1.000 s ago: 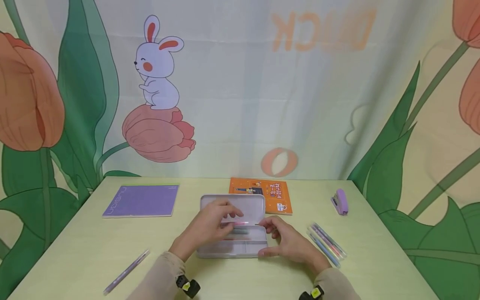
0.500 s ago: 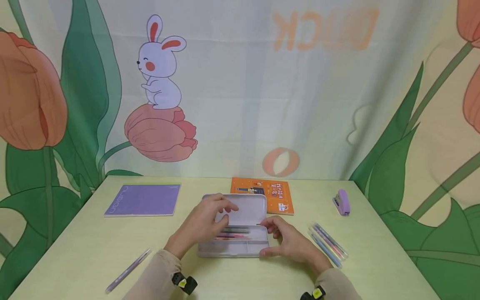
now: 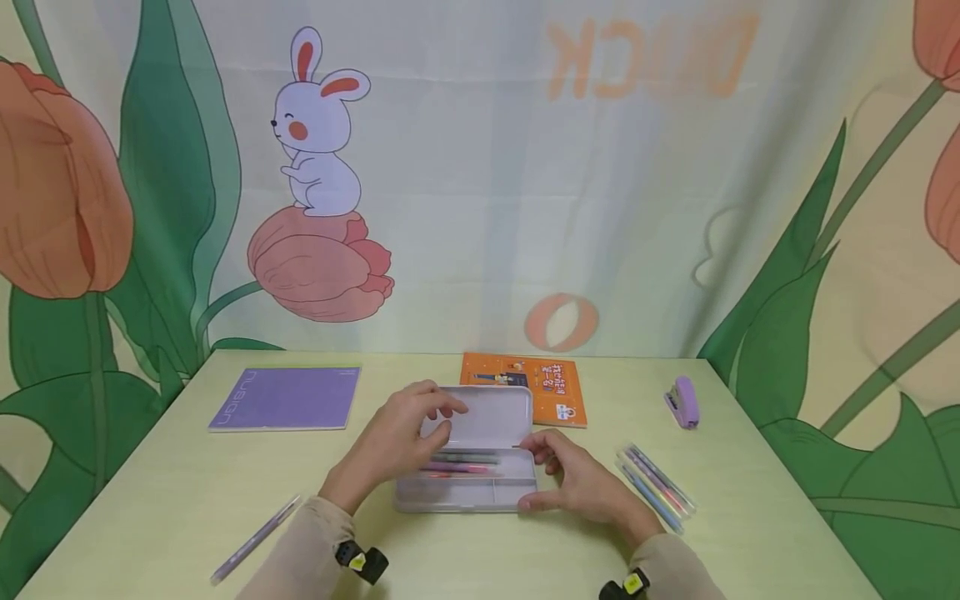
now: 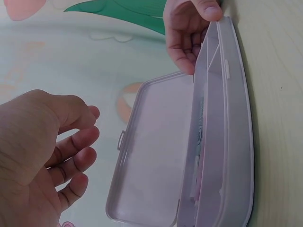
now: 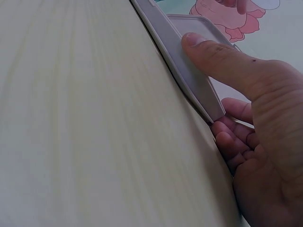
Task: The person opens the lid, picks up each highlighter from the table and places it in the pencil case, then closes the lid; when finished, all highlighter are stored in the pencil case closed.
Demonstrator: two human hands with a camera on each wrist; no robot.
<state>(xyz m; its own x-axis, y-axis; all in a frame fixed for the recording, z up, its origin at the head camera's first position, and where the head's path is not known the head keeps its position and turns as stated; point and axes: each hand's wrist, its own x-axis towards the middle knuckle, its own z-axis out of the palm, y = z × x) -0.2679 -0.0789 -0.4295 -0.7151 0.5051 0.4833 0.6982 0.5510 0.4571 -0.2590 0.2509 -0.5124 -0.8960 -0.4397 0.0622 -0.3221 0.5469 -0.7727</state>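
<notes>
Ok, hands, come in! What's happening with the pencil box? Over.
Left hand empty, near the pencil box. Right hand gripping its right end. Pencil box open, pens inside. Left hand partly blocks the head view.

Left grip hovers, fingers loosely bent; right grip holds thumb and curled fingers apart

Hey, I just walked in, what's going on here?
A person is handling an open pencil case with several pens in its far compartment. The right hand grips the case's right end; the left hand hangs near its left end, holding nothing. A lone pen and a cluster of pens lie outside it.
</notes>
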